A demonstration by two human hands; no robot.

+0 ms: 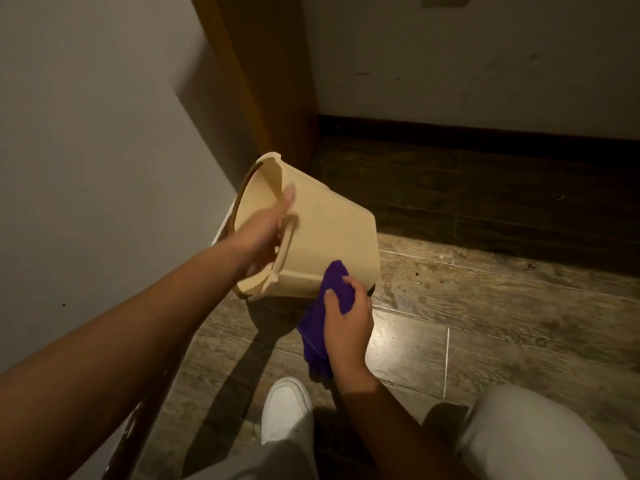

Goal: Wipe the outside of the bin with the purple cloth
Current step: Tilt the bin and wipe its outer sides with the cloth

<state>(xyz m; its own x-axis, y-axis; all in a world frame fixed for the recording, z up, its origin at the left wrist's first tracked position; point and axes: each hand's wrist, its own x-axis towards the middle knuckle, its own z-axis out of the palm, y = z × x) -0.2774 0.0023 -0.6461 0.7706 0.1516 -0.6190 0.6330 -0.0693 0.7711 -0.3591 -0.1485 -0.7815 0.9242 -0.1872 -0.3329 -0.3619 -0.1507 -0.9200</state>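
A cream plastic bin is tipped on its side above the floor, its open mouth turned to the left and towards me. My left hand grips its rim near the side handle, with the fingers reaching inside. My right hand is closed on a purple cloth. The cloth's upper end presses against the bin's lower outer wall, near the base. The rest of the cloth hangs down below my hand.
A pale wall stands close on the left, and a wooden door frame rises behind the bin. The wood-look tiled floor spreads to the right. My white shoe and my knee are at the bottom.
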